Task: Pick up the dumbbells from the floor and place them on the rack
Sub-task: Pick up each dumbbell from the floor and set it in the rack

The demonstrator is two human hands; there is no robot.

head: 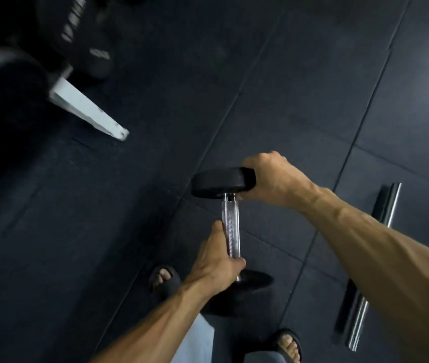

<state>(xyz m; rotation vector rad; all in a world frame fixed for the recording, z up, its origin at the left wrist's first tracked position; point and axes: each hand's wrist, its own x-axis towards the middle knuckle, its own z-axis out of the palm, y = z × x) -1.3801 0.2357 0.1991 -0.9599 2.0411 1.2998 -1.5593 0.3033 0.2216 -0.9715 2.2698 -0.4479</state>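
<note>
Dumbbell (pixel 230 231) was held above the floor (pixel 286 87), handle gripped by the left hand (pixel 217 260), far head clasped by the right hand (pixel 271 179); rack (pixel 87 111) lay at ten o'clock.

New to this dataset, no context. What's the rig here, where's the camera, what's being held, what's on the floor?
No machine: a person works with bare hands, and the single picture comes from a wide-angle camera on their head, looking down.

The left hand grips the knurled metal handle of a dumbbell. The right hand holds its upper black weight, so the dumbbell stands roughly upright.

On the dark rubber floor mats lies a chrome bar, right. The person's sandalled feet show below. Upper left, blurred, a white rack leg with dark weights behind it.
</note>
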